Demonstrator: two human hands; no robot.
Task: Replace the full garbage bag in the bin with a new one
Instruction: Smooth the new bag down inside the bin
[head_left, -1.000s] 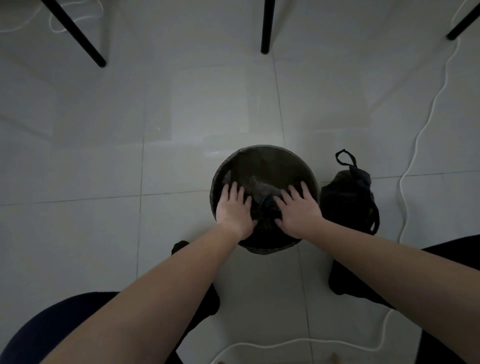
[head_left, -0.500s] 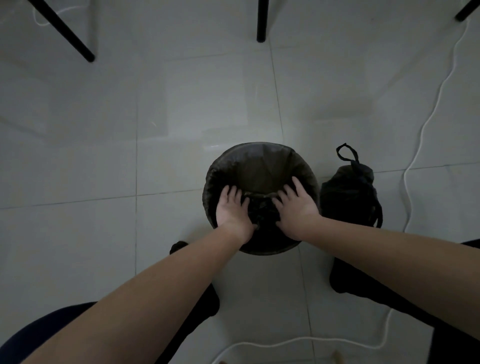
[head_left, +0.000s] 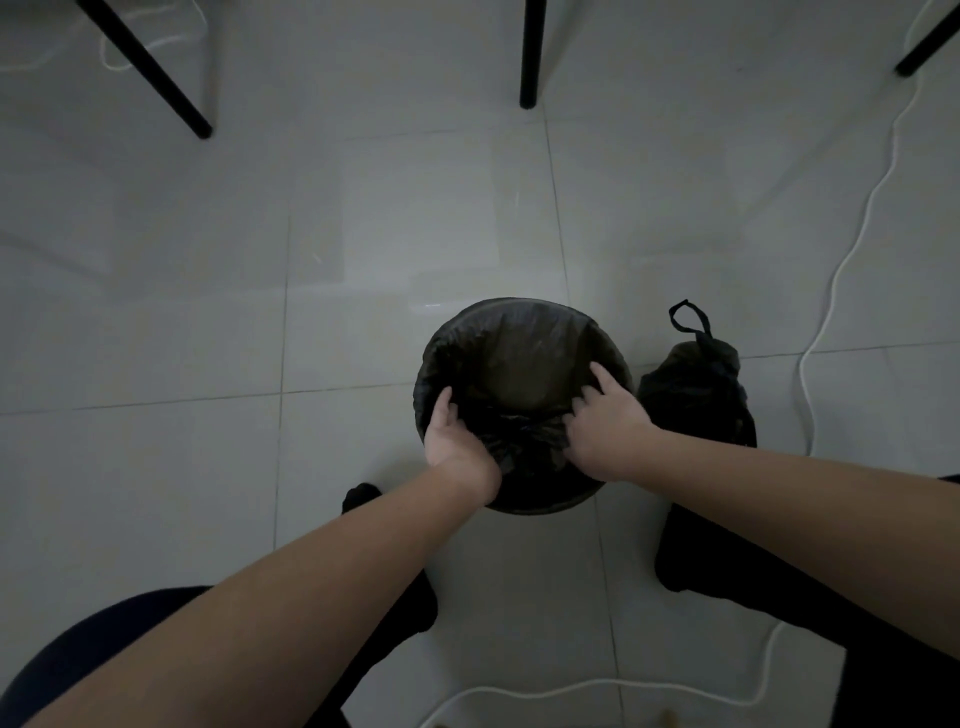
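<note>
A round bin (head_left: 540, 503) stands on the pale tiled floor (head_left: 363, 234) between the seated person's knees, lined with a thin black bag (head_left: 519, 353) whose film is stretched over the far rim and bunched in dark folds at the near side. Just to the bin's right sits the full garbage bag (head_left: 691, 400), tied shut, one loop handle standing up. Both bare forearms reach down to the bin. The left hand (head_left: 460, 447) is at the near-left rim, its grip closed on the black bag's edge. The right hand (head_left: 608, 436) lies on the film at the near-right wall, forefinger stretched out, other fingers bent; whether its grip pinches the film cannot be told. A white cable (head_left: 841, 249) trails along the floor at right
</note>
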